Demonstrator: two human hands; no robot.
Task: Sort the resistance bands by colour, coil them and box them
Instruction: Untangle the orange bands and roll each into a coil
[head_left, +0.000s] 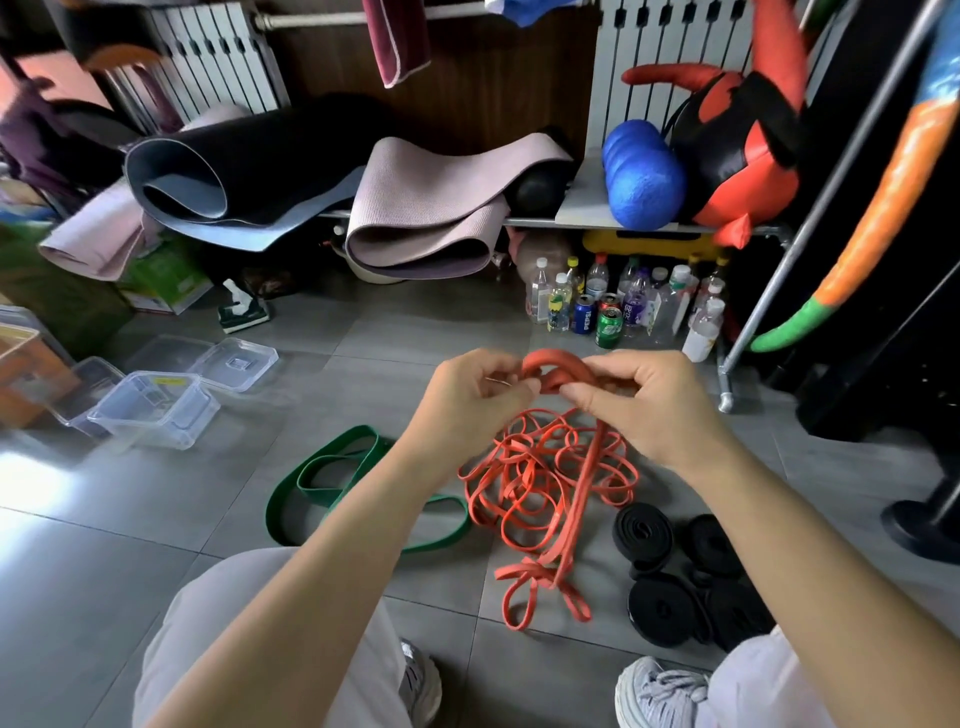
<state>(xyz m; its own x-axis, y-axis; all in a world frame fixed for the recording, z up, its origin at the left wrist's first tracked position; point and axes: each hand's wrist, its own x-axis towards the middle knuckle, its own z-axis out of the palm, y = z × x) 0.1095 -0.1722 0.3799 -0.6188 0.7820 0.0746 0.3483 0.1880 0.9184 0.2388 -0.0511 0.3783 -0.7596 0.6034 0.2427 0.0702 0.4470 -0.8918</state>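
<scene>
The red band (556, 366) is held above the floor (104, 571), between the two hands. Its upper end forms a thick arch that bridges the gap from one hand to the other. The left hand (480, 397) pinches the left end of the arch, with its fingers (511, 387) curled onto it. The right hand (641, 402) grips the right end, with its fingers (589, 397) closed round the rolled part. Below the right hand, the free length of the band hangs down to the floor. There it runs through the red pile (535, 483), a loose tangle of red bands on the grey tiles directly beneath the hands. Green bands (332, 486) lie uncoiled just left of the pile. Black coils (667, 582) sit close together to its right. Clear plastic boxes (156, 410) stand open well to the left, with a lid (236, 364) behind them.
</scene>
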